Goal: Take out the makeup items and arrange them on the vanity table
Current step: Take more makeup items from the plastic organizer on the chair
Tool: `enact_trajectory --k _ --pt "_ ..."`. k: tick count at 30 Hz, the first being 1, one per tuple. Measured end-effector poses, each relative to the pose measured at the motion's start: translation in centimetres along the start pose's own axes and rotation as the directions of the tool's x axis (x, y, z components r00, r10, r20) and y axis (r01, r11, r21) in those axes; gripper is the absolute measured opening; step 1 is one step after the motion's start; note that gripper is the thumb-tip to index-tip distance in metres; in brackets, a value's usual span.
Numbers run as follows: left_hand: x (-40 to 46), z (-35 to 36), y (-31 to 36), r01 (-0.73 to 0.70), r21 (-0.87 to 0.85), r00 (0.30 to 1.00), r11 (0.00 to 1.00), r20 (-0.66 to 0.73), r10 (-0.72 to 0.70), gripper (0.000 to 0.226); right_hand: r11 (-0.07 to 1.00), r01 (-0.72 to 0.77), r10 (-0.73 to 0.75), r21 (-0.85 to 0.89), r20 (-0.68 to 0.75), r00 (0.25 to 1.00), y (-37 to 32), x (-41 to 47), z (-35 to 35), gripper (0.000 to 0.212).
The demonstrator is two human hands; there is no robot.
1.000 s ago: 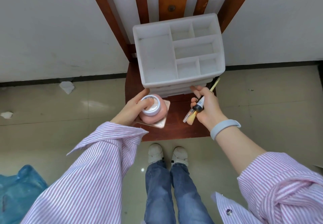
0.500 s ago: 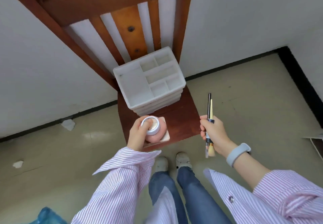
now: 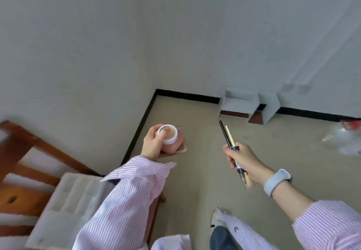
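My left hand (image 3: 153, 144) grips a stack of makeup items: a small white jar (image 3: 169, 136) on top of a pink round puff (image 3: 173, 145) over a flat pinkish compact (image 3: 180, 149). My right hand (image 3: 241, 159) holds a black pencil (image 3: 224, 133) and a yellow-handled brush (image 3: 230, 135) together, their thin ends pointing up and away. Both hands are in the air above the floor. The white compartment organizer (image 3: 64, 208) stands on the wooden chair (image 3: 23, 163) at the lower left, partly hidden by my left sleeve.
The room corner with a black baseboard (image 3: 140, 120) lies ahead. White folded cardboard pieces (image 3: 252, 105) lean against the wall at the right. Clear plastic with a red part (image 3: 347, 136) lies on the floor at the far right.
The view has swung right, away from the chair toward the room corner. Both hands keep their items and have moved off the chair and over the floor.
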State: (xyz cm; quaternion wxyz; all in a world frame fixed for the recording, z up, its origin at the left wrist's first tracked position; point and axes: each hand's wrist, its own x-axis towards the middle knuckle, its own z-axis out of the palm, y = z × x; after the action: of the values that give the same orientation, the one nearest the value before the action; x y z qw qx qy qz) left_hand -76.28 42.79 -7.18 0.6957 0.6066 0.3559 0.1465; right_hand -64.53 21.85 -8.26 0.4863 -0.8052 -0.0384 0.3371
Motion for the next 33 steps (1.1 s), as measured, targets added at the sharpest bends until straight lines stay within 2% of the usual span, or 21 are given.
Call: enact_trajectory --k 4,8,13,16,17,19,21,24,28,33 --pt "0.8 13.5 2.4 -0.081 0.161 0.971 0.984 0.235 0.041 0.024 0.989 -0.006 0.047 0.148 -0.272 0.961 3.4 -3.3 -11.5 0.008" --pt "-2.1 28.7 2.9 -0.184 0.229 0.882 0.956 0.467 0.058 0.022 0.961 0.016 0.126 0.278 -0.485 0.865 8.9 -7.3 -23.2 0.006" --pt "-9.5 47.8 2.0 -0.305 0.272 0.653 0.913 0.757 -0.007 0.025 0.909 0.058 0.243 0.413 -0.637 0.731 17.1 -13.4 -37.7 0.009" --pt "-16.1 59.0 1.8 -0.327 0.228 0.420 0.917 0.904 -0.075 0.023 0.874 0.102 0.306 0.476 -0.700 0.645 22.1 -17.9 -46.5 0.011" --pt "-18.2 62.0 1.7 -0.322 0.217 0.376 0.921 0.923 -0.086 0.022 0.864 0.109 0.329 0.492 -0.715 0.617 23.4 -19.3 -48.8 0.012" --pt "-22.6 68.6 1.2 -0.288 0.206 0.358 0.935 0.929 -0.094 0.017 0.841 0.136 0.374 0.524 -0.744 0.553 26.3 -22.7 -53.7 0.015" --pt "-26.9 75.0 0.3 -0.324 0.197 0.323 0.925 0.942 -0.087 0.020 0.820 0.164 0.411 0.549 -0.764 0.498 29.2 -25.7 -58.3 0.015" --pt "-32.5 83.8 -1.4 -0.407 0.174 0.202 0.897 0.975 -0.098 0.033 0.794 0.192 0.457 0.576 -0.775 0.436 33.1 -29.2 -64.6 0.015" --pt "-37.9 94.9 -4.8 -0.481 0.191 0.181 0.856 0.977 -0.116 0.028 0.754 0.228 0.520 0.616 -0.771 0.367 38.5 -32.1 -72.8 0.014" --pt "-44.1 110.3 -8.5 -0.470 0.161 0.116 0.868 0.986 -0.120 0.029 0.741 0.242 0.569 0.626 -0.777 0.269 45.6 -34.5 -85.8 0.012"
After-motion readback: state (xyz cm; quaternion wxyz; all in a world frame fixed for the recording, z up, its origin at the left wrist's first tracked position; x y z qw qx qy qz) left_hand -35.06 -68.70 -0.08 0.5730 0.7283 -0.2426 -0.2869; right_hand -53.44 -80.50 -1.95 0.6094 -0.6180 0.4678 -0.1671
